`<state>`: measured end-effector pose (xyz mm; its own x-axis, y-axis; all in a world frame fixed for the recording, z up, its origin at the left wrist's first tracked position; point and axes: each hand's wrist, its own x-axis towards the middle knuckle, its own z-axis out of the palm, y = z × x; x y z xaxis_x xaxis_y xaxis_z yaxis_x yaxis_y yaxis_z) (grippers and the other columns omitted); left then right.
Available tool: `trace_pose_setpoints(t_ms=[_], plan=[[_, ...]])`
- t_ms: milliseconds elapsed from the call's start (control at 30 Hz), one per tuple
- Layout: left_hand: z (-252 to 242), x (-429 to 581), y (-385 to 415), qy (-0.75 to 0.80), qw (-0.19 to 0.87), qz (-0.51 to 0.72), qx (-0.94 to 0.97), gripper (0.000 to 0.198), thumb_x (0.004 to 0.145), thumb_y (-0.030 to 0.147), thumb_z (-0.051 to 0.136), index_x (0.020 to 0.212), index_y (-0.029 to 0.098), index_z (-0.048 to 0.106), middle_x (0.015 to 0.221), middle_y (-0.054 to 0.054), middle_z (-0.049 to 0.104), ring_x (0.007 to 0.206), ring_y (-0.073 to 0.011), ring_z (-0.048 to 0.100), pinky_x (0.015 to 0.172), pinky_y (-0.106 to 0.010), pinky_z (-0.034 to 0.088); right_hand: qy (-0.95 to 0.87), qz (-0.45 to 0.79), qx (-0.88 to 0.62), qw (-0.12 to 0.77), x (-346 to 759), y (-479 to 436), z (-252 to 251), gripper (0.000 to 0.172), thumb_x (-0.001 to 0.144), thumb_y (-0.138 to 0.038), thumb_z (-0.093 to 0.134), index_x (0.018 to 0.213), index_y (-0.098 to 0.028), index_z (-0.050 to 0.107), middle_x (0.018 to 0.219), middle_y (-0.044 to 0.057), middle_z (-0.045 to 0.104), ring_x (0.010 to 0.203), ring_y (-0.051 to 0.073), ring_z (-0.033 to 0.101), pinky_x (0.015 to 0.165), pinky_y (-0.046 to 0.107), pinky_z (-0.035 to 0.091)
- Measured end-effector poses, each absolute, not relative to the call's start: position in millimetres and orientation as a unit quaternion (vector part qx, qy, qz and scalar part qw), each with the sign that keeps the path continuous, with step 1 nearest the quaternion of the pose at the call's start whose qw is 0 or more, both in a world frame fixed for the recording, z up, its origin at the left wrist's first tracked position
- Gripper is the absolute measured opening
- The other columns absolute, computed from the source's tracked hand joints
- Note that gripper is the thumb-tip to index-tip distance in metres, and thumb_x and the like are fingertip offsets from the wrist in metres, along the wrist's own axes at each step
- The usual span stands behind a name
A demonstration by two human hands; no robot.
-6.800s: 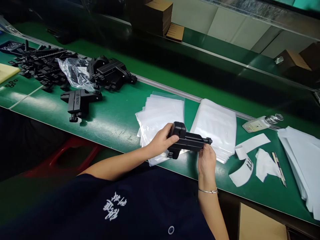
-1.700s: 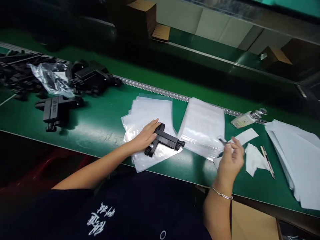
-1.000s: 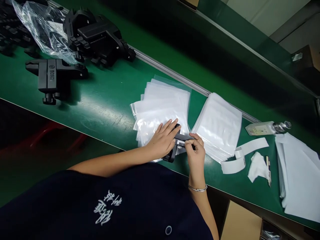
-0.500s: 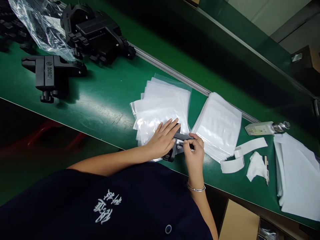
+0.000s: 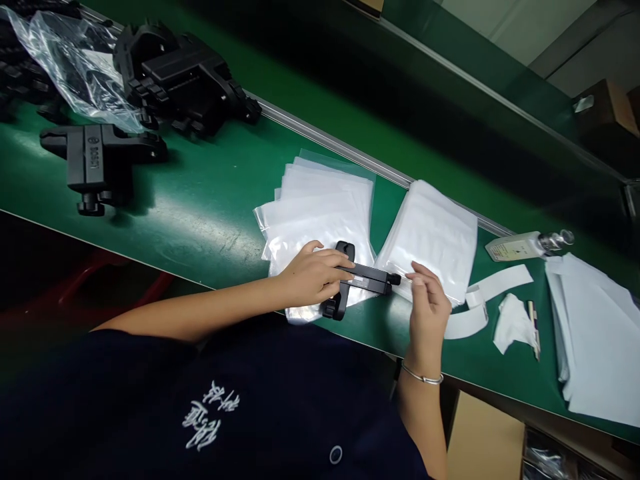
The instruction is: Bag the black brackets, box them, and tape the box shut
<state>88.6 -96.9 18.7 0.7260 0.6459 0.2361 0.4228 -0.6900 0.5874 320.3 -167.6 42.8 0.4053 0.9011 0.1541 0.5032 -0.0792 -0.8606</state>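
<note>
one camera, worn on the person's head, gives the only view. it looks forward and steeply down past the dark shirt (image 5: 280,400), which takes up much of the bottom, with the forearms (image 5: 190,312) reaching away from the viewpoint. the left hand (image 5: 311,275) and the right hand (image 5: 429,303) fall near the middle, close by and seen from above. the view is tilted, so the tabletop (image 5: 215,207) slants from upper left to lower right; pale panels (image 5: 505,30) farther off show top right.

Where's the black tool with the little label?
In the head view, the black tool is near the middle, under the left hand, partly on the fanned-out bags, beside the neater stack.
</note>
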Motion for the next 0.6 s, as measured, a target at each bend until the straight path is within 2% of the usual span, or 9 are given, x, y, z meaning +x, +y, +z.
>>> trace_pose_setpoints(t_ms=[100,200,600], plan=[[24,90,-92,0.3,0.265,0.202,0.894,0.033,0.085,0.016,0.047,0.101,0.025,0.075,0.119,-0.003,0.07,0.111,-0.0239,0.061,0.095,-0.045,0.031,-0.554,0.312,-0.671,0.381,330,-168,33,0.03,0.088,-0.04,0.06,0.11,-0.024,0.071,0.128,0.009,0.065,0.125,0.026,0.055,0.109,0.049,0.04],[29,94,-88,0.293,0.261,0.182,0.902,0.033,0.083,0.016,0.049,0.1,0.026,0.076,0.118,-0.003,0.07,0.108,-0.0235,0.06,0.092,-0.043,0.031,-0.55,0.33,-0.677,0.361,332,-170,21,0.035,0.087,-0.039,0.062,0.119,-0.027,0.069,0.132,0.007,0.063,0.132,0.026,0.05,0.113,0.05,0.036],[43,121,-87,0.277,0.239,0.131,0.921,0.033,0.083,0.016,0.051,0.099,0.029,0.077,0.112,-0.002,0.069,0.097,-0.021,0.057,0.086,-0.039,0.031,-0.545,0.337,-0.675,0.365,333,-172,15,0.036,0.085,-0.036,0.065,0.12,-0.029,0.068,0.13,0.006,0.064,0.133,0.027,0.049,0.114,0.053,0.034]])
